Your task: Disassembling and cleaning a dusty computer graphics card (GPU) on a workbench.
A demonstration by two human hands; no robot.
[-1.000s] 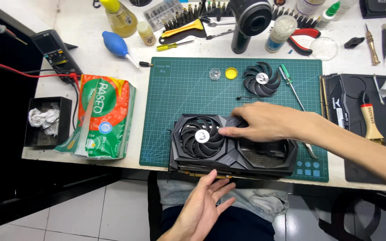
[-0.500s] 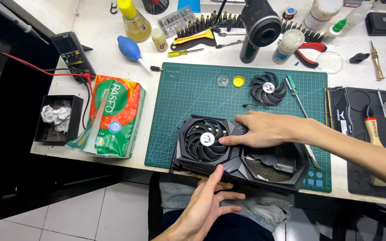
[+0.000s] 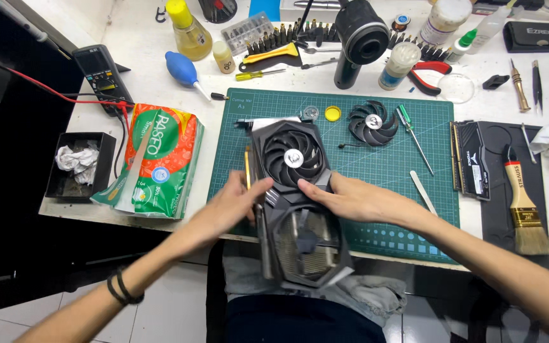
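Black graphics card (image 3: 295, 190) half off the green cutting mat (image 3: 376, 171), clasped between my left hand (image 3: 233, 206) and right hand (image 3: 344, 198) (bare heatsink end overhanging my lap), could tip and fall.

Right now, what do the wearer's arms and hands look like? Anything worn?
Both forearms are bare, no sleeves in view, no gloves. The left hand arm carries two thin dark bands around the wrist. The right hand shows no rings, watch or bands that I can see.
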